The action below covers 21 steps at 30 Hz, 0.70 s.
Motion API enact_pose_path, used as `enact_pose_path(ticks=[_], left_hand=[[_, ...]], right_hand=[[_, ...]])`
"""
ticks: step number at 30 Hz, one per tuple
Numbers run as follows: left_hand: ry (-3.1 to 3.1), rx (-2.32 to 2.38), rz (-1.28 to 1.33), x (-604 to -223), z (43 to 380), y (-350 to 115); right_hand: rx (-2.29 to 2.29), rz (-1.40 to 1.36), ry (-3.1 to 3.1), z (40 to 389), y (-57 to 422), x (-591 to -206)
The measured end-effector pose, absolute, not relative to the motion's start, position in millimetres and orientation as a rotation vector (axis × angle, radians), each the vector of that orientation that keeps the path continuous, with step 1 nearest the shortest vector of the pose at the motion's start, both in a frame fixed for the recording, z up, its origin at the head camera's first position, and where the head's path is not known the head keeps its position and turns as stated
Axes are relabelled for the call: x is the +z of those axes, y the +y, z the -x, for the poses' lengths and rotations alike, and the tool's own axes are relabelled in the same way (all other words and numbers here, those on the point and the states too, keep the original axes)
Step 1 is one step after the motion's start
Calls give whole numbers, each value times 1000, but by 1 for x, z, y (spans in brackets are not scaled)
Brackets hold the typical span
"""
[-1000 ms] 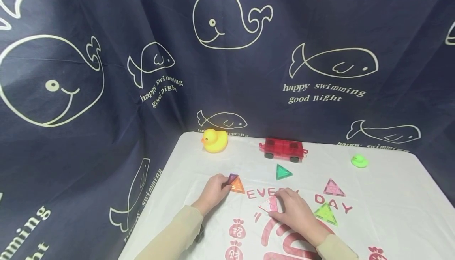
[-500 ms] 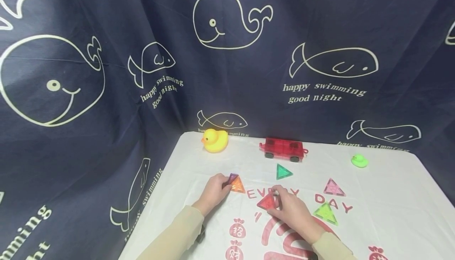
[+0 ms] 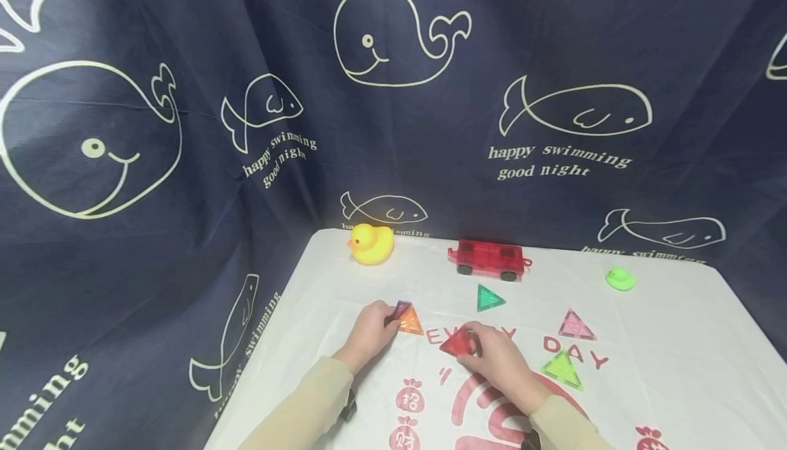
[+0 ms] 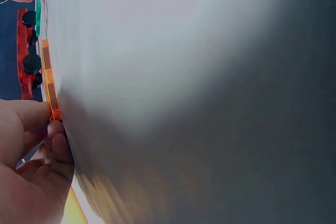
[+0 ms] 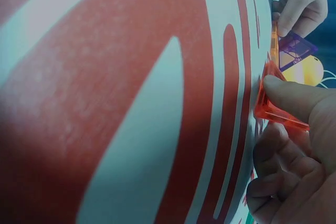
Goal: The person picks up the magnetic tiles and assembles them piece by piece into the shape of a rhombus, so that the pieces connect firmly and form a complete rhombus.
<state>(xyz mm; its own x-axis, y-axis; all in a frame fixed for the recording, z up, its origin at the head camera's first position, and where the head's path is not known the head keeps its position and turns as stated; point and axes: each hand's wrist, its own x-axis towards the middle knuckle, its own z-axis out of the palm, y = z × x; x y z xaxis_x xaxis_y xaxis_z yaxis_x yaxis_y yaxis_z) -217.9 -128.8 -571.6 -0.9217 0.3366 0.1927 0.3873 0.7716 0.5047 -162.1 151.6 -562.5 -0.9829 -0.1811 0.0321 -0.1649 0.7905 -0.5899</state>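
On the left of the table, my left hand (image 3: pixel 369 330) pinches an orange triangular magnetic tile (image 3: pixel 410 321) at its edge. A purple triangular tile (image 5: pixel 295 52) rises at an angle beside the orange one, at the same fingertips. To the right, my right hand (image 3: pixel 499 358) grips a red triangular tile (image 3: pixel 456 343) between thumb and fingers. In the right wrist view the red tile is tilted, its tip close to the orange tile; whether they touch I cannot tell. Flat on the table lie a green triangle (image 3: pixel 490 298), a pink triangle (image 3: pixel 576 326) and a yellow-green triangle (image 3: pixel 562 370).
A red toy wagon (image 3: pixel 490 259) stands at the back middle of the white table (image 3: pixel 670 341). Left of it sits a yellow rubber duck (image 3: pixel 372 244), and a small green duck (image 3: pixel 620 278) is at the back right. A dark blue curtain (image 3: pixel 430 143) hangs behind.
My right hand has moved slightly left with the red tile, which has turned and looks darker than the pale pink glare of a second ago. The left hand has stayed in place.
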Motion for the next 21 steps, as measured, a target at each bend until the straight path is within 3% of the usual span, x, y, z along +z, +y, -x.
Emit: enact_pose_path(ticks=[21], left_hand=[[-2897, -847, 563, -574, 219, -128]], right_hand=[[-1009, 374, 3061, 182, 131, -563]])
